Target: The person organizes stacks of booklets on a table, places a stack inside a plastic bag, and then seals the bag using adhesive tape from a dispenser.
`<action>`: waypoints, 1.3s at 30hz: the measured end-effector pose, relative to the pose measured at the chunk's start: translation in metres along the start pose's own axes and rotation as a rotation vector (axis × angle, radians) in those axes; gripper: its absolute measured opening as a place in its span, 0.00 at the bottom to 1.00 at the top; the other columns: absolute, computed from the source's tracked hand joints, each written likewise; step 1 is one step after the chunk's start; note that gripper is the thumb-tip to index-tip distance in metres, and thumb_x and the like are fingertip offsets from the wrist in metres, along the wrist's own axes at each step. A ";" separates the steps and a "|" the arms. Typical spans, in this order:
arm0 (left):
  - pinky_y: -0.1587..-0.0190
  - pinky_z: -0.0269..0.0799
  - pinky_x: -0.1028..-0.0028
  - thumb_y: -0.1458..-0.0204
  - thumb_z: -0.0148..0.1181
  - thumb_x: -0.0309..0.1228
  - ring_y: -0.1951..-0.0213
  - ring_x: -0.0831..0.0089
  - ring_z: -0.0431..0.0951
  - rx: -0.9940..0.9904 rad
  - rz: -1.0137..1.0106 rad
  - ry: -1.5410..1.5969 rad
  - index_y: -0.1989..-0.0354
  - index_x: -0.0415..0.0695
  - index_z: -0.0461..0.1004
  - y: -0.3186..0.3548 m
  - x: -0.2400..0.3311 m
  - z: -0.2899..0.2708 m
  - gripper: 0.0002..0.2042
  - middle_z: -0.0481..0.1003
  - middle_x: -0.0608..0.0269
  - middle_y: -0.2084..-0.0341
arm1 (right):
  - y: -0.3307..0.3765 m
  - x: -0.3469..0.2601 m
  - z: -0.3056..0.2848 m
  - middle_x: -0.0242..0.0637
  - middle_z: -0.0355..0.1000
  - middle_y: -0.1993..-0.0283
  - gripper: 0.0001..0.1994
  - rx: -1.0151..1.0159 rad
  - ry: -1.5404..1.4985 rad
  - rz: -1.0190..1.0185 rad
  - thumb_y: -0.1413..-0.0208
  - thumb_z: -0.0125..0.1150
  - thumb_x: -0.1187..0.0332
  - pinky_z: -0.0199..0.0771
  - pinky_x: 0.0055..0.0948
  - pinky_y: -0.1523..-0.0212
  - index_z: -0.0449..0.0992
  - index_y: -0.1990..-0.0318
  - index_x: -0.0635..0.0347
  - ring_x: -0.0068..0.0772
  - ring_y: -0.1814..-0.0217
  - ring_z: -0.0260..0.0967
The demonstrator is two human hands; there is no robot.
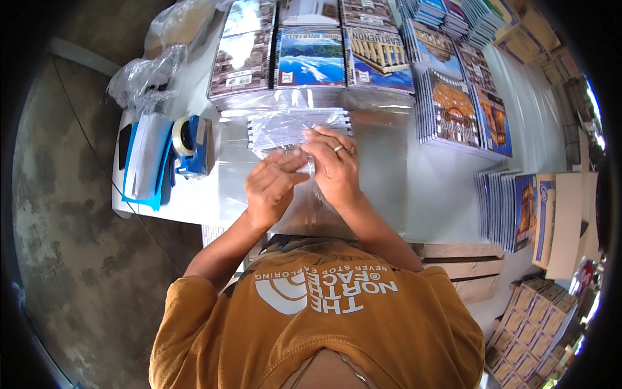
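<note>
the left hand (272, 188) and right hand (334, 165) are close together, both pinching a clear plastic bag (291, 133) with a stack of notebooks inside, in the middle of the white table (440, 194). a blue tape dispenser (191, 146) sits just left. rows of picture-cover notebooks (311, 58) lie behind.

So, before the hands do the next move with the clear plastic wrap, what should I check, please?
1. Both hands on the wrap: left hand and right hand pinch the clear plastic wrap: ok.
2. Wrap closed at the end: cannot tell.
3. Tape dispenser near the left hand: ok.
4. Notebook stacks beyond the wrap, apart from it: ok.
5. Contents of the wrap sitting straight: cannot tell.
</note>
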State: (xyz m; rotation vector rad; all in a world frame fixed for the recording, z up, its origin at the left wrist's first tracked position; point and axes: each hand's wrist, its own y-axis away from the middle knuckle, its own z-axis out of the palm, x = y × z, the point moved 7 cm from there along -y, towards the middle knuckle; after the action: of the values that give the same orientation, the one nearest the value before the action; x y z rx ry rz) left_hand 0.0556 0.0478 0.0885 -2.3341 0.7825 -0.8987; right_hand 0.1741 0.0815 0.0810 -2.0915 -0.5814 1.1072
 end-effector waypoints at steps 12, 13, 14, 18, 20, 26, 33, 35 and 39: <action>0.66 0.59 0.72 0.53 0.52 0.42 0.67 0.72 0.63 -0.043 -1.662 0.283 0.58 0.43 0.74 0.171 -0.257 -0.141 0.18 0.66 0.64 0.70 | 0.011 -0.007 0.004 0.30 0.75 0.60 0.08 0.040 0.115 -0.063 0.61 0.63 0.81 0.62 0.27 0.52 0.75 0.77 0.53 0.31 0.53 0.70; 0.66 0.59 0.73 0.53 0.53 0.43 0.66 0.71 0.63 -0.084 -1.634 0.268 0.60 0.43 0.74 0.165 -0.259 -0.135 0.18 0.67 0.63 0.69 | 0.011 -0.004 0.004 0.30 0.75 0.60 0.08 0.050 0.151 -0.048 0.60 0.63 0.80 0.62 0.27 0.52 0.75 0.77 0.53 0.31 0.53 0.70; 0.65 0.59 0.73 0.53 0.54 0.44 0.65 0.71 0.64 -0.116 -1.609 0.246 0.61 0.43 0.74 0.155 -0.253 -0.132 0.17 0.68 0.62 0.67 | 0.011 -0.004 0.004 0.30 0.75 0.60 0.08 0.045 0.159 -0.057 0.60 0.64 0.80 0.62 0.27 0.51 0.74 0.78 0.53 0.32 0.54 0.70; 0.49 0.59 0.67 0.50 0.55 0.44 0.52 0.64 0.66 0.100 -1.296 1.028 0.62 0.44 0.75 0.192 -0.263 -0.122 0.16 0.64 0.57 0.47 | 0.010 -0.004 0.006 0.31 0.75 0.61 0.08 0.012 0.154 -0.073 0.61 0.65 0.80 0.62 0.27 0.51 0.73 0.78 0.54 0.33 0.54 0.70; 0.43 0.59 0.62 0.54 0.58 0.37 0.47 0.60 0.65 0.262 -1.125 1.231 0.70 0.43 0.76 0.202 -0.237 -0.125 0.10 0.65 0.54 0.46 | 0.008 -0.005 0.006 0.34 0.75 0.62 0.08 0.017 0.164 -0.080 0.61 0.64 0.82 0.64 0.28 0.52 0.73 0.77 0.56 0.34 0.55 0.70; 0.77 0.67 0.77 0.48 0.55 0.35 0.81 0.76 0.71 0.598 -1.094 -0.351 0.77 0.37 0.76 0.178 -0.226 -0.180 0.13 0.76 0.58 0.80 | 0.010 -0.005 0.004 0.31 0.75 0.61 0.09 0.016 0.151 -0.064 0.62 0.66 0.80 0.61 0.27 0.51 0.73 0.77 0.54 0.32 0.54 0.70; 0.86 0.57 0.83 0.48 0.58 0.41 0.90 0.84 0.63 0.140 -1.248 0.904 0.85 0.41 0.71 0.027 -0.035 0.012 0.18 0.70 0.65 0.89 | 0.011 -0.003 0.004 0.29 0.74 0.57 0.10 -0.008 0.143 -0.080 0.61 0.62 0.78 0.61 0.28 0.54 0.75 0.69 0.52 0.30 0.52 0.69; 0.88 0.55 0.83 0.49 0.59 0.42 0.90 0.85 0.61 0.158 -1.260 0.866 0.86 0.43 0.70 0.047 -0.042 0.038 0.19 0.68 0.67 0.91 | 0.010 -0.004 0.005 0.29 0.72 0.55 0.14 -0.035 0.147 -0.056 0.60 0.61 0.78 0.61 0.28 0.54 0.75 0.63 0.51 0.30 0.54 0.68; 0.86 0.54 0.84 0.50 0.61 0.42 0.89 0.86 0.62 0.158 -1.284 0.854 0.86 0.42 0.71 0.060 -0.049 0.052 0.19 0.67 0.68 0.92 | 0.000 -0.011 0.006 0.31 0.66 0.47 0.22 -0.290 0.260 0.022 0.60 0.60 0.73 0.59 0.34 0.53 0.73 0.52 0.53 0.34 0.53 0.63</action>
State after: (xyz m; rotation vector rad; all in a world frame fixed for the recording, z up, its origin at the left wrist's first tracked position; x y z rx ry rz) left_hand 0.0435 0.0520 -0.0039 -2.0743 -0.7079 -2.4094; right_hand 0.1627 0.0765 0.0845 -2.4481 -0.6214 0.7794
